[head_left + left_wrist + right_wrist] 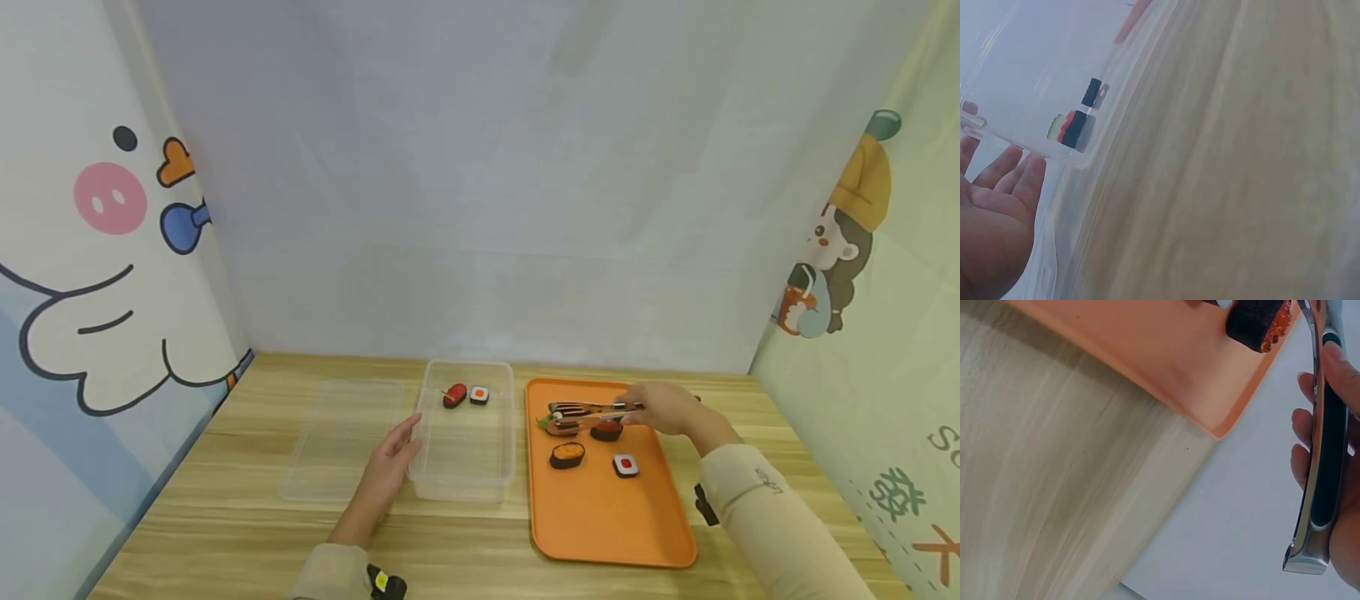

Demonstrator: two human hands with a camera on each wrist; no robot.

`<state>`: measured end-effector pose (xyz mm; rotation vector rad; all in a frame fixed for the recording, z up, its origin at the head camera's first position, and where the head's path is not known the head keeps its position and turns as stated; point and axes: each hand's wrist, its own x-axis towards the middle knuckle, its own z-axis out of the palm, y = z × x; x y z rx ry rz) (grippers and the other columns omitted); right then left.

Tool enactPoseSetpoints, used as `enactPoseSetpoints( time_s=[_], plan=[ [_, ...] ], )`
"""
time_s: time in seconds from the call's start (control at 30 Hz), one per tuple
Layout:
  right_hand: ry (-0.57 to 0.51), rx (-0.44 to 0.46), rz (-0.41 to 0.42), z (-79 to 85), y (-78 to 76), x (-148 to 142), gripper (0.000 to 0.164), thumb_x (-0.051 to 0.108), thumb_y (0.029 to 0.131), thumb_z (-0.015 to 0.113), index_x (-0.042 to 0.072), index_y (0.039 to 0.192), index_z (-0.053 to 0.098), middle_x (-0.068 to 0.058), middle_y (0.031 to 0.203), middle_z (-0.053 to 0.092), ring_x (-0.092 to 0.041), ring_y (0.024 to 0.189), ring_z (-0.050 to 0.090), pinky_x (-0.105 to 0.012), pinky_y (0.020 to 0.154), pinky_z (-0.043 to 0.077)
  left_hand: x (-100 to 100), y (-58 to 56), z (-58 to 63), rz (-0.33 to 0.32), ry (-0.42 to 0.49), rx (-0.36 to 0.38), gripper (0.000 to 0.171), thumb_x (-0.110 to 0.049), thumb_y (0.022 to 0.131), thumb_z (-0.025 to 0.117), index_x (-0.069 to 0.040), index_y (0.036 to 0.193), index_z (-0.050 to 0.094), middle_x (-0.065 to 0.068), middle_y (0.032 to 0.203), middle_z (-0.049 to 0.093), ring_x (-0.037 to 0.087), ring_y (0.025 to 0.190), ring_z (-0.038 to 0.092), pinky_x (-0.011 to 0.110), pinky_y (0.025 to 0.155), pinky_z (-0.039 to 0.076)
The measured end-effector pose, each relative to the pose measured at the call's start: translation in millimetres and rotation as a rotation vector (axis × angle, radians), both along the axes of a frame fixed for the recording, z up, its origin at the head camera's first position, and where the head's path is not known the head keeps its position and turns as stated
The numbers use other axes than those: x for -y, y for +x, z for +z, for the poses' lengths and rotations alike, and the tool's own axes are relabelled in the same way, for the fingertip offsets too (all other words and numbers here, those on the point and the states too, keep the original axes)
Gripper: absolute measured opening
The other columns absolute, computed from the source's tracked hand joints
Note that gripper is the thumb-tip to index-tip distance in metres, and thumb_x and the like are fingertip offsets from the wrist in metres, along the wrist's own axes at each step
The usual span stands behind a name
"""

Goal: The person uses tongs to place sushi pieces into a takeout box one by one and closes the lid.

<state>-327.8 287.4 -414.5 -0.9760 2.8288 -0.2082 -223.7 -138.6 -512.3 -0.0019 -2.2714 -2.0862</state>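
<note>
My right hand [663, 408] grips metal tongs [1321, 469] with dark handle inserts. Their tips reach over a piece of toy sushi with a green garnish [542, 422] on the orange tray [611, 529], partly hiding it. Beside it, under the tongs, sits a red roe sushi [607, 432]. Nearer me lie an orange-topped sushi [567, 455] and a white roll with a red centre [625, 465]. With fingers extended, my left hand [388, 467] touches the left rim of a clear plastic box [467, 483]. Inside, at the far end, are a red-topped sushi [454, 396] and an orange-centred roll [479, 395].
A flat clear lid [345, 442] lies on the wooden table [217, 500], left of the box. Pale curtain [480, 208] hangs behind the table, and printed cloths with cartoon figures stand at both sides.
</note>
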Motion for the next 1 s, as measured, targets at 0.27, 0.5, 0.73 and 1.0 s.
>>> enactPoseSetpoints(
  time_s=[0.27, 0.5, 0.73, 1.0],
  plan=[
    [-0.052, -0.006, -0.035, 13.4, 2.9, 2.1, 0.027, 0.026, 0.096, 0.064, 0.003, 0.110, 0.069, -0.011, 0.100, 0.065, -0.026, 0.083, 0.062, -0.044, 0.070, 0.052, 0.4, 0.0, -0.6, -0.002, 0.010, -0.001, 0.044, -0.012, 0.103, 0.049, -0.005, 0.146, 0.044, 0.022, 0.153, 0.030, 0.037, 0.141, 0.025, 0.047, 0.114, 0.022],
    [-0.129, -0.001, -0.007, 35.0, 3.8, 13.3, 0.027, 0.021, 0.095, 0.065, 0.001, 0.113, 0.069, -0.005, 0.099, 0.063, -0.017, 0.074, 0.057, -0.037, 0.061, 0.048, 0.0, 1.5, 0.8, -0.006, 0.010, -0.004, 0.045, -0.013, 0.103, 0.049, -0.005, 0.146, 0.043, 0.021, 0.153, 0.029, 0.035, 0.141, 0.025, 0.045, 0.114, 0.022],
    [-0.098, -0.054, -0.004, 51.2, 4.5, 36.2, 0.039, 0.025, 0.096, 0.064, 0.002, 0.127, 0.064, -0.011, 0.115, 0.064, -0.023, 0.089, 0.063, -0.041, 0.069, 0.053, 0.4, 1.7, 2.5, -0.011, 0.013, -0.012, 0.045, -0.015, 0.103, 0.049, -0.005, 0.147, 0.042, 0.020, 0.153, 0.029, 0.035, 0.141, 0.024, 0.046, 0.114, 0.022],
    [-0.111, -0.059, 0.018, 47.3, 4.1, 70.8, 0.039, 0.029, 0.095, 0.065, 0.006, 0.127, 0.065, -0.005, 0.113, 0.064, -0.020, 0.089, 0.062, -0.039, 0.070, 0.052, 0.3, 1.2, -1.3, -0.007, 0.020, -0.011, 0.044, -0.011, 0.103, 0.048, -0.003, 0.146, 0.043, 0.022, 0.153, 0.029, 0.035, 0.141, 0.025, 0.045, 0.114, 0.023]
  ],
)
